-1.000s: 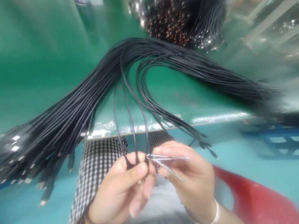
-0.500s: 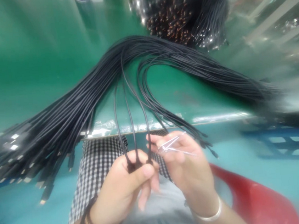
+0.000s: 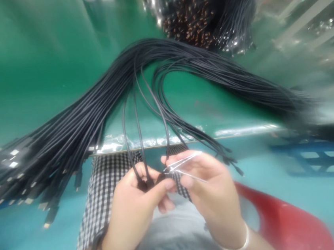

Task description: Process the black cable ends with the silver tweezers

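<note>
My left hand (image 3: 134,208) is closed, its thumb pressed over the dark connector ends (image 3: 145,185) of several black cables (image 3: 141,139). These cables hang down from the table edge into that hand. Close beside it, my right hand (image 3: 212,184) has its fingers bent around thin silvery pieces (image 3: 183,165) spread in a V shape; their exact kind is not clear. The narrow end of the V meets the connector at my left fingertips. A large bundle of black cables (image 3: 147,49) arches across the table behind both hands.
The green table (image 3: 60,72) ends just beyond my hands. Connector ends (image 3: 26,179) overhang its front edge at left, loose cable ends (image 3: 230,158) at right. Another cable pile (image 3: 203,13) lies farther back. A red stool or chair (image 3: 290,215) and a blue crate (image 3: 322,160) stand at right.
My right hand has moved slightly left, bringing the silvery pieces to the connector. The rightmost held cable has bent toward my right fingers. My left hand has shifted slightly left.
</note>
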A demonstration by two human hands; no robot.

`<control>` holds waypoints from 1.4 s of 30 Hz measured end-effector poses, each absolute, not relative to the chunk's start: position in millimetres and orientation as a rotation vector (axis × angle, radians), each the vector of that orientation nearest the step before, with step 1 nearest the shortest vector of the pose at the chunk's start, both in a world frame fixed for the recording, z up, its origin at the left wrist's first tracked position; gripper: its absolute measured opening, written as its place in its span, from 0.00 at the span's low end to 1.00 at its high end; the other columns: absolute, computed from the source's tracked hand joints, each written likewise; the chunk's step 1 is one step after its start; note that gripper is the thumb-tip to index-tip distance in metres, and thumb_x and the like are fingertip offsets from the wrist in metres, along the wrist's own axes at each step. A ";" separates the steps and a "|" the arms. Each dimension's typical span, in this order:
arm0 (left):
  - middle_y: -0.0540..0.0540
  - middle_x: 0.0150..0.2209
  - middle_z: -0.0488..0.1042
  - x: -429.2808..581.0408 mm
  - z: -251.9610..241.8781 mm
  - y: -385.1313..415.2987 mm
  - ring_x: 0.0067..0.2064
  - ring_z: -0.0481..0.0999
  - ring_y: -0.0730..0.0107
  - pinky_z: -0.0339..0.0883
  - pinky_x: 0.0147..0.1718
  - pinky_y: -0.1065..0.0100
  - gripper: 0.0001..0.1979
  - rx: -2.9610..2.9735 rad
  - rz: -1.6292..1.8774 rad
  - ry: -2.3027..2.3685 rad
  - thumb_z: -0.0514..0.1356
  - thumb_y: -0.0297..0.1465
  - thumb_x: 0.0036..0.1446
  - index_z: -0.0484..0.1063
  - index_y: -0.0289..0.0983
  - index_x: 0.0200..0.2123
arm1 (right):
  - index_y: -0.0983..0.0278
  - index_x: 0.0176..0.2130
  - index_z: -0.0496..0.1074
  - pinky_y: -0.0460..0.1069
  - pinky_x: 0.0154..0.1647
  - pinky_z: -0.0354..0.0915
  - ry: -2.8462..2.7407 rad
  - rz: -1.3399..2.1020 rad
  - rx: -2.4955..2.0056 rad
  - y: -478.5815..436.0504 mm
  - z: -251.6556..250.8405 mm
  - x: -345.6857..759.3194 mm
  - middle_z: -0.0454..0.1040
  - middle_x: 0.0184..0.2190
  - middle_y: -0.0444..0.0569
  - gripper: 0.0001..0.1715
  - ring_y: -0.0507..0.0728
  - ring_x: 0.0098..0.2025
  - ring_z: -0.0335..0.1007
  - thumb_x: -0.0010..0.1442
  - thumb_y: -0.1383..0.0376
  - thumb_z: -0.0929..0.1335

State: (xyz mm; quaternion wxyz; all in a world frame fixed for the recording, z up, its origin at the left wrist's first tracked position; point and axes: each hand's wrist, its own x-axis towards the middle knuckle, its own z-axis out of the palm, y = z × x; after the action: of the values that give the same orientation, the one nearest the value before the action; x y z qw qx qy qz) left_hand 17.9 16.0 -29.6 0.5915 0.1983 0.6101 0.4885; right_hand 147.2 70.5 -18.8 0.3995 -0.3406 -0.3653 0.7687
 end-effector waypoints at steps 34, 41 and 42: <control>0.45 0.30 0.81 15.9 -38.8 10.2 0.25 0.81 0.65 0.73 0.23 0.69 0.11 0.508 1.155 1.200 0.64 0.37 0.60 0.71 0.36 0.32 | 0.61 0.32 0.78 0.40 0.28 0.75 -0.906 1.742 -1.188 71.8 -17.5 144.2 0.82 0.25 0.42 0.07 0.50 0.26 0.79 0.54 0.73 0.74; 0.45 0.27 0.81 17.7 -34.8 16.3 0.23 0.79 0.68 0.71 0.21 0.73 0.10 0.535 1.082 1.243 0.64 0.35 0.60 0.73 0.35 0.31 | 0.56 0.39 0.77 0.51 0.34 0.77 -1.066 1.786 -0.919 67.1 -25.6 150.3 0.83 0.36 0.44 0.09 0.54 0.29 0.78 0.55 0.64 0.75; 0.45 0.25 0.80 16.3 -34.3 16.5 0.22 0.78 0.69 0.71 0.22 0.73 0.10 0.551 1.048 1.230 0.64 0.35 0.60 0.74 0.34 0.31 | 0.55 0.39 0.77 0.53 0.35 0.77 -1.239 1.711 -0.951 67.0 -24.0 152.5 0.83 0.37 0.44 0.09 0.54 0.28 0.78 0.55 0.64 0.75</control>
State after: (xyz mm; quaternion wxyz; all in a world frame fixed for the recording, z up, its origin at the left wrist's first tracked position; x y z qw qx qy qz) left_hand 16.3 16.5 -34.3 0.6572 0.2432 0.5431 0.4625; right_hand 152.5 67.0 -24.0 0.4008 -0.3761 -0.4900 0.6766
